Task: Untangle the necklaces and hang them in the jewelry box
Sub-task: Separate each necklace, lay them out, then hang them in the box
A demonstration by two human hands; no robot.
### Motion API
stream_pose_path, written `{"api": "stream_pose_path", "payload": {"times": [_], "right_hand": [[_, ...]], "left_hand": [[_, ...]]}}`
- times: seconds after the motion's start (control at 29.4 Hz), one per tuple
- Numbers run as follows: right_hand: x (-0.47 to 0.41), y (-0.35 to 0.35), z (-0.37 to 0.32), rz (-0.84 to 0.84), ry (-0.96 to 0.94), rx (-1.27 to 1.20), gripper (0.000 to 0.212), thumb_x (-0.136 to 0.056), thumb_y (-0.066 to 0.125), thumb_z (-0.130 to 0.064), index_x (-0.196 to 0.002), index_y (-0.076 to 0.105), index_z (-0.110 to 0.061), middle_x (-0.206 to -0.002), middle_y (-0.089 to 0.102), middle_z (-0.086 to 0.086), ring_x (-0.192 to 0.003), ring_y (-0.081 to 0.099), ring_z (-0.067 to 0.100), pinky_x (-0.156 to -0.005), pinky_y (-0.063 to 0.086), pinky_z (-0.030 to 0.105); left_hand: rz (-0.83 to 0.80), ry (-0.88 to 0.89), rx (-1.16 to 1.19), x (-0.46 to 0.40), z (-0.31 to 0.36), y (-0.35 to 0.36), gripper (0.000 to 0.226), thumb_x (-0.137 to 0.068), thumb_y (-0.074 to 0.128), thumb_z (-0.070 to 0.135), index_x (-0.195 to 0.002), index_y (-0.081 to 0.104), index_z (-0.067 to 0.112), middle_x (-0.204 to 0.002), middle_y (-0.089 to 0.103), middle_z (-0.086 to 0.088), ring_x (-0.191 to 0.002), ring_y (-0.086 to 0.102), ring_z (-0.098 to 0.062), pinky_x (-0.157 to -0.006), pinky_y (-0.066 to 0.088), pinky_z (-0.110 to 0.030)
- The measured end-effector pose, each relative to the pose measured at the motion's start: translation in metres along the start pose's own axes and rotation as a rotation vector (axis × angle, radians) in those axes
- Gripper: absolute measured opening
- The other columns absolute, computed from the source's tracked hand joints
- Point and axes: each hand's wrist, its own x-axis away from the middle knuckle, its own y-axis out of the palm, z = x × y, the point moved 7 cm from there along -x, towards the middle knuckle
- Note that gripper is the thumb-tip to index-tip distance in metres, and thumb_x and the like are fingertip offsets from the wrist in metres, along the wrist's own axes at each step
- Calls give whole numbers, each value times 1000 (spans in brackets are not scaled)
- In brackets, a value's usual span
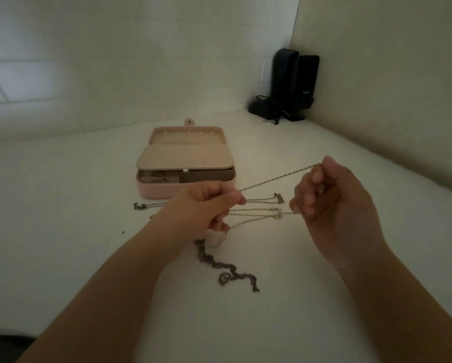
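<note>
We pinch a thin twisted chain (277, 178) taut between left grip (206, 205) and right grip (332, 195), both closed, above the smooth white bench (62, 244).

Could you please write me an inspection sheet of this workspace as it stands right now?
Surface: white table, dimly lit.
Job's things: pink jewelry box open, hooks bare; thin chain stretched between both hands; dark chain lying loose.
Clutter: small white object beneath the left hand.
Grippers: left hand and right hand each pinch the thin chain.
Cables: black cord by the speakers.
Surroundings: pale walls, corner.
</note>
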Motion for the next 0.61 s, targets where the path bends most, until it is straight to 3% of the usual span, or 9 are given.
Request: {"api": "stream_pose_path", "payload": {"times": [0.1,0.24,0.37,0.44,0.51,0.61], "right_hand": [[-1,-20,0,205,43,129,36,-89,47,-27,-55,55,-21,-42,41,-3,-39,32,11,-42,37,21],[1,-40,-1,395,111,429,29,-92,53,-26,-67,60,-14,-46,48,-2,-40,40,10,-47,48,26],[2,-37,6,320,141,558,18,-89,59,-18,-76,68,-8,-51,59,0,-45,54,10,-50,54,23],[3,-35,8,271,146,614,13,-87,61,-12,-79,70,-6,-52,64,0,-47,58,8,-48,53,20],[4,-31,9,190,157,733,10,-86,63,-11,-81,71,-8,-54,66,-1,-47,59,6,-46,49,16],[6,-25,14,66,196,972,5,-81,70,-17,-78,74,-17,-57,67,-4,-43,53,-1,-44,40,10]], "left_hand": [[65,-40,62,-3,-5,-11,11,-84,61,24,-79,69,20,-50,38,7,-44,35,-5,-48,41,-16],[230,-31,41,-4,-8,-34,6,-80,66,26,-76,70,24,-49,48,16,-47,40,-1,-48,36,-14],[384,16,-204,3,-5,-63,4,-74,73,26,-73,69,26,-57,58,11,-54,49,-4,-62,41,-21],[377,9,-279,11,-4,-75,6,-73,74,23,-72,70,27,-54,61,12,-50,51,1,-58,40,-15],[355,-1,-445,20,-2,-86,9,-72,76,23,-70,70,29,-63,67,10,-57,56,-1,-56,39,-11],[294,-12,-687,29,-5,-100,23,-71,77,24,-60,67,42,-69,66,8,-64,57,-5,-59,39,-16]]}}
